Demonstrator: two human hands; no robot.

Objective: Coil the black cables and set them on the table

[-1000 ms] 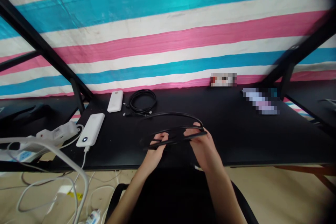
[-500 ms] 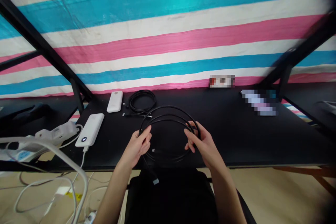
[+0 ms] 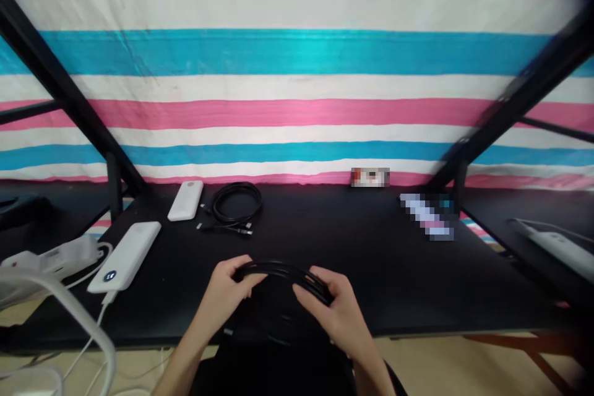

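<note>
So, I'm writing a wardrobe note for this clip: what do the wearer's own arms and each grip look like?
The left grip and right grip are ungloved human hands, with no watch, bracelet or ring visible. Both forearms are bare, with no sleeves or markings showing. Some fingers are partly hidden.

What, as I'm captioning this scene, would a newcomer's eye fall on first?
Probably the striped sheet, its pink, white and blue bands filling the background behind the black table. Next, the black cable held in loops between left hand and right hand, near the front edge. Then the white power bank, on the table's left.
</note>
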